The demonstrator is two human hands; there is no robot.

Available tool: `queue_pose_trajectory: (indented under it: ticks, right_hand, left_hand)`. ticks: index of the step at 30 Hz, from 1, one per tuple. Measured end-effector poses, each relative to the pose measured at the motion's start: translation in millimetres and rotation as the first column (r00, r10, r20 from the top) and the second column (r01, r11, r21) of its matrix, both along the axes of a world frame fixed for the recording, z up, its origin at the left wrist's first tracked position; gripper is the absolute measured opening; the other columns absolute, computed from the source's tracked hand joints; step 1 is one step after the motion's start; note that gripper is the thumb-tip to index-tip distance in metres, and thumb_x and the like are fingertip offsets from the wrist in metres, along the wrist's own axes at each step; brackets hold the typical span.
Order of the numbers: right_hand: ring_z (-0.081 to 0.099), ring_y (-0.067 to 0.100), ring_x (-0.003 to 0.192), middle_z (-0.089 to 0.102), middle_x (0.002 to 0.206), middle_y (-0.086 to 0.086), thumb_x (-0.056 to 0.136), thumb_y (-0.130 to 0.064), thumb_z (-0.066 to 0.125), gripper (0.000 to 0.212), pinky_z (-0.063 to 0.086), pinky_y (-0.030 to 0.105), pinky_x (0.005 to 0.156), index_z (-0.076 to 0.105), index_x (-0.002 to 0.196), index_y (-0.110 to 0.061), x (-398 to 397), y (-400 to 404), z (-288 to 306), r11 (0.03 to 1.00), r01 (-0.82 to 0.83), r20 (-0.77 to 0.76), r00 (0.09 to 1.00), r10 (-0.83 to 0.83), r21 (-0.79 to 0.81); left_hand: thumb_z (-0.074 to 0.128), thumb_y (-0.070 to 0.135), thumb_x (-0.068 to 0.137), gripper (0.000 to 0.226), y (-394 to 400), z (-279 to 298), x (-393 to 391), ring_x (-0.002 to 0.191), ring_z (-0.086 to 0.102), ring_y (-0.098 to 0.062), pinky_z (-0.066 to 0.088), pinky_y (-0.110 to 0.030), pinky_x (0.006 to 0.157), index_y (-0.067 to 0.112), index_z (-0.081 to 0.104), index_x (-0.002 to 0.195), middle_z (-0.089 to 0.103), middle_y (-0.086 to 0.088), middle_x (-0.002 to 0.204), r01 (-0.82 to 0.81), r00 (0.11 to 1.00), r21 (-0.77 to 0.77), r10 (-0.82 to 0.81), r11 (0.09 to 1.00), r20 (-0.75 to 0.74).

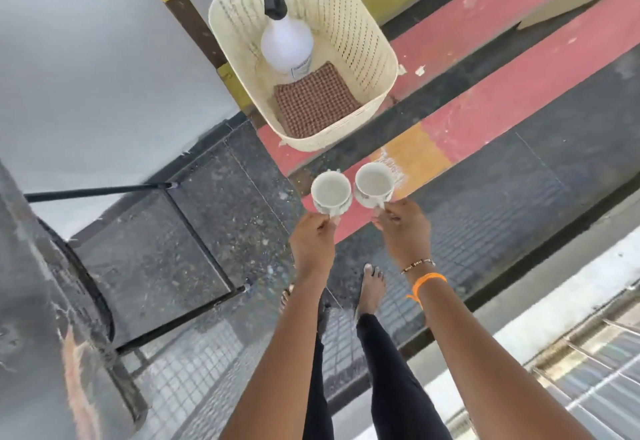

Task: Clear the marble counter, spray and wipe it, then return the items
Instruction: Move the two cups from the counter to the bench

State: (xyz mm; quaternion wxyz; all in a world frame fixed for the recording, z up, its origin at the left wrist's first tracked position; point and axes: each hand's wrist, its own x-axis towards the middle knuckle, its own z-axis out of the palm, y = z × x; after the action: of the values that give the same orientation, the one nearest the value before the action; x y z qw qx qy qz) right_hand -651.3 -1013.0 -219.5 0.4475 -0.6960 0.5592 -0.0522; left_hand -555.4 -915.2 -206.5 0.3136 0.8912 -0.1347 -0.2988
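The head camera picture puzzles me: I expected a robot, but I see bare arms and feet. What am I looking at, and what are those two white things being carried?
There is no machine here. A person wears one wide-angle camera on the head, which looks forward and down, so you see their own arms, legs and sandalled feet from above.

The left hand pinches the handle of one white cup, and the right hand pinches the handle of a second white cup. Both cups are upright and look empty.

Ahead, on a red painted ledge, stands a cream plastic basket. Inside it is a white spray bottle with a black nozzle and a folded brown checked cloth. These are probably the cleaning tools for the counter job.

To the left is a dark stone slab on a black metal frame.
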Motion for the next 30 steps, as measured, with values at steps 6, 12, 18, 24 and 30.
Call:
queue_pose_trajectory:
  ticks: [6, 12, 18, 24, 30]
  right_hand:
    - [0.06, 0.028, 0.074, 0.054, 0.085, 0.01, 0.085, -0.003, 0.06, 0.013, 0.052, 0.024, 0.068, 0.066, 0.078, 0.006, 1.3, -7.2, -8.5, 0.997, -0.038, 0.072, 0.997, 0.042, -0.063]
    - [0.049, 0.015, 0.068, 0.058, 0.089, 0.014, 0.086, -0.006, 0.06, 0.016, 0.036, 0.001, 0.056, 0.068, 0.079, 0.005, -7.4, -10.8, -13.4, 0.993, -0.103, -0.003, 0.995, 0.103, -0.049]
    - [0.061, 0.021, 0.083, 0.063, 0.104, 0.014, 0.088, -0.009, 0.055, 0.016, 0.048, 0.028, 0.079, 0.066, 0.096, -0.001, -11.1, -15.0, -7.6, 0.993, -0.11, -0.047, 0.993, 0.112, 0.053]
    - [0.063, 0.029, 0.091, 0.062, 0.107, 0.015, 0.088, -0.008, 0.053, 0.017, 0.05, 0.042, 0.088, 0.061, 0.103, -0.007, -16.2, -3.3, 25.4, 0.994, 0.007, -0.028, 1.0, -0.004, 0.11]
    - [0.059, 0.024, 0.091, 0.065, 0.099, 0.014, 0.09, -0.011, 0.052, 0.017, 0.037, 0.024, 0.076, 0.064, 0.097, -0.001, 14.8, 35.4, 82.0, 0.948, -0.3, 0.054, 0.954, 0.296, 0.107]
  left_hand:
    - [0.062, 0.014, 0.087, 0.016, -8.1, -9.1, -6.2, 0.07, 0.048, -0.006, 0.038, 0.0, 0.062, 0.0, 0.07, 0.091, 0.054, -0.002, 0.087, 0.052, 0.998, -0.019, -0.052, 0.998, -0.024]
    - [0.063, 0.014, 0.087, 0.015, -5.9, -14.1, -14.2, 0.071, 0.049, -0.004, 0.039, 0.001, 0.063, 0.0, 0.068, 0.087, 0.054, -0.003, 0.09, 0.009, 0.996, -0.001, -0.009, 1.0, -0.085]
    - [0.063, 0.016, 0.087, 0.012, -4.9, -5.3, -16.9, 0.077, 0.052, -0.008, 0.042, -0.011, 0.065, 0.005, 0.061, 0.092, 0.056, -0.002, 0.092, -0.08, 0.984, -0.007, 0.078, 0.997, -0.161]
    - [0.052, 0.012, 0.09, 0.018, 12.2, 27.4, -25.4, 0.089, 0.057, -0.016, 0.043, -0.023, 0.067, 0.018, 0.054, 0.106, 0.06, -0.003, 0.108, -0.321, 0.896, -0.001, 0.303, 0.947, -0.324]
    - [0.05, 0.011, 0.092, 0.022, 34.7, 92.7, -16.3, 0.077, 0.055, -0.012, 0.048, -0.019, 0.062, 0.014, 0.06, 0.111, 0.062, 0.001, 0.096, -0.55, 0.782, -0.135, 0.451, 0.824, -0.43]
